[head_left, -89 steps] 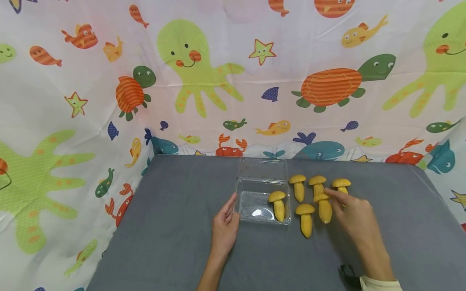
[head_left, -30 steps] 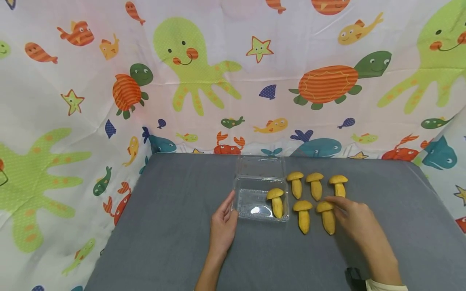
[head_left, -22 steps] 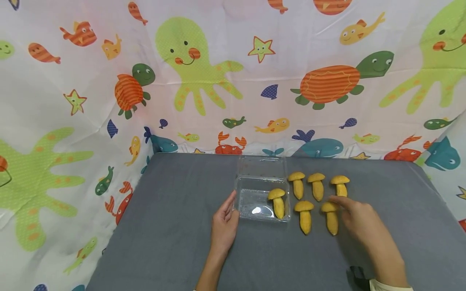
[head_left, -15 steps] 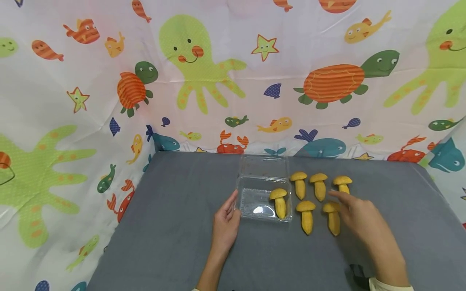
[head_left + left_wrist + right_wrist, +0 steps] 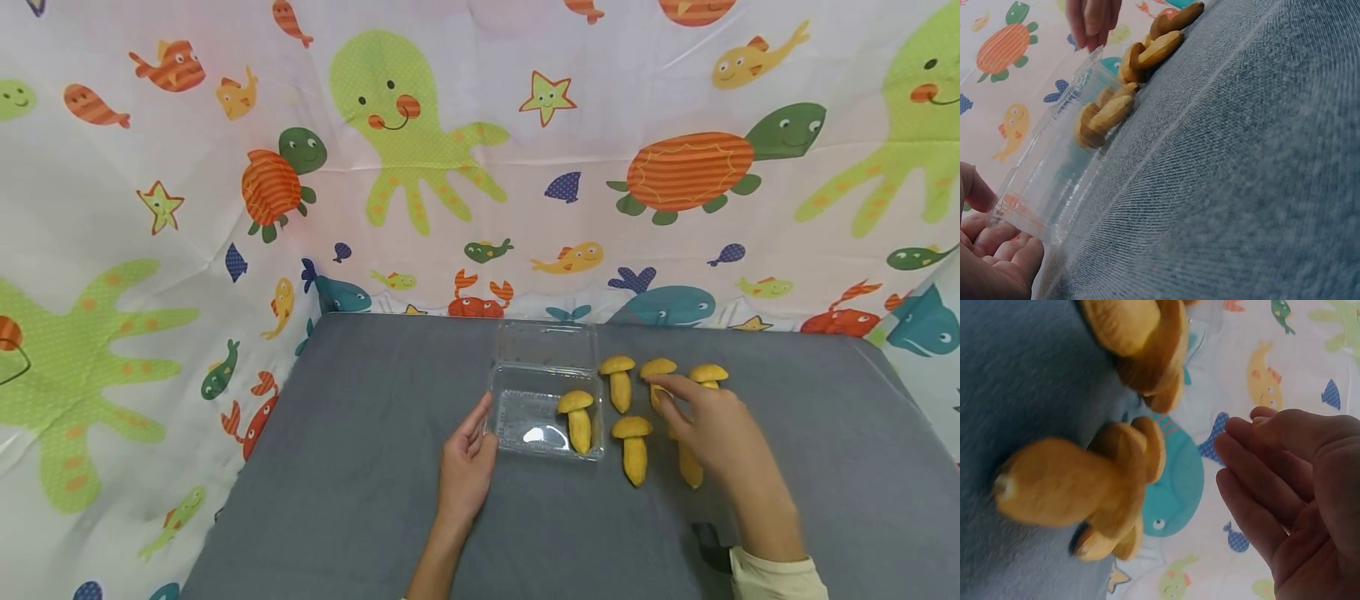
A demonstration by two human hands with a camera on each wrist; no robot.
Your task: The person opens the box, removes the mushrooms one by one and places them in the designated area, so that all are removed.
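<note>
My left hand [image 5: 467, 471] holds the left edge of a clear plastic box [image 5: 521, 408] between thumb and fingers. Inside the box, on its right side, lies one yellow mushroom [image 5: 576, 421]. To the box's right, two rows of yellow mushrooms lie on the cloth: back left [image 5: 619, 387], back middle [image 5: 658, 366], back right [image 5: 708, 372], front left [image 5: 634, 454] and front right [image 5: 692, 469]. Above the front right one, partly hiding it, hovers my right hand [image 5: 720, 429], fingertips near the back middle mushroom. In the right wrist view, nothing lies between that hand's loosely bent fingers [image 5: 1254, 462].
The box's lid [image 5: 547, 346] is folded back toward the wall. Grey cloth [image 5: 360, 467] covers the table. A sea-animal curtain [image 5: 457, 75] hangs behind and at the left. A black object [image 5: 708, 546] sits at the right wrist beside a pale sleeve [image 5: 776, 575].
The front right mushroom, earlier in my right hand's fingers and overlapping the back middle one, now lies closer to me, released. My right hand then moved left. The left hand stays on the box.
</note>
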